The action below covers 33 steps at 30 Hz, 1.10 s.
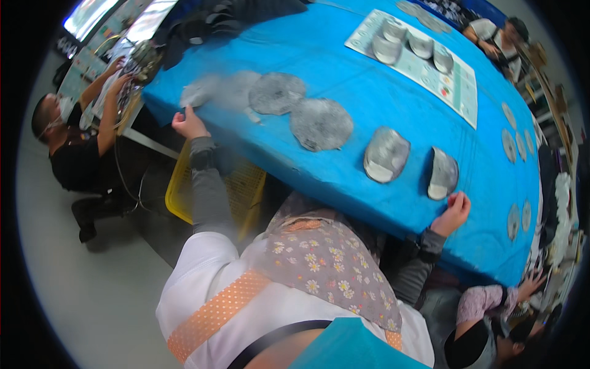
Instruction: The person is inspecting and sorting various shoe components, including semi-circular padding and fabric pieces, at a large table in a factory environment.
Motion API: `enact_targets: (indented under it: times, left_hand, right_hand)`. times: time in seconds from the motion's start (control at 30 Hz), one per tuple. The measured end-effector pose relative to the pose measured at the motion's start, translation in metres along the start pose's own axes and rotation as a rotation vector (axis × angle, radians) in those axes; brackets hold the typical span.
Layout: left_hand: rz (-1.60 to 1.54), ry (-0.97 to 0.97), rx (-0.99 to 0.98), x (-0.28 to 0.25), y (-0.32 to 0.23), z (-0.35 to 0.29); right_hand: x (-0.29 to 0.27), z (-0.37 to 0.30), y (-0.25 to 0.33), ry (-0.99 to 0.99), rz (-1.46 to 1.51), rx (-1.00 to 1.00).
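Observation:
My left hand [191, 125] is at the left edge of the blue-covered table, thumb and finger pinched on the rim of a thin grey patterned piece [196, 92]. That piece and a similar one beside it look smeared. Two grey round flat pieces [276, 93] [321, 125] lie to the right of it. Farther right rest two curved grey pieces [387, 150] [447, 169] with pale lower ends. My right hand [452, 214] is at the table's near edge, fingers curled together just below the rightmost curved piece. Whether they touch it, I cannot tell.
A pale printed board [462, 101] with several curved grey pieces lies on the blue cloth [295, 46]. More flat discs [509, 146] lie at the right. Below the table's left edge stands a yellow basket [179, 187]. Other people work at the left, far right and lower right.

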State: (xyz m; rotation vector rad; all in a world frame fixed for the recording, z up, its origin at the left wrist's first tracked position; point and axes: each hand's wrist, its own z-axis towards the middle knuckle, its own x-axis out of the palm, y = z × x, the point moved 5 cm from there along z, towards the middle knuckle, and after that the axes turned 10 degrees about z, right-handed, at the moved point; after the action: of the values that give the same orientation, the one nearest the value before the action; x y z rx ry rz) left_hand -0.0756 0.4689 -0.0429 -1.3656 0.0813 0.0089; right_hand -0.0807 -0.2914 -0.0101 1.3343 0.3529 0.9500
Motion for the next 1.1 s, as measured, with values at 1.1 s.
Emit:
enact_targets:
  times: [1.1]
  left_hand:
    - [0.272,0.931,0.707,0.039,-0.093,-0.216]
  right_hand:
    - [0.287,-0.17,0.044,0.882,-0.334,-0.715]
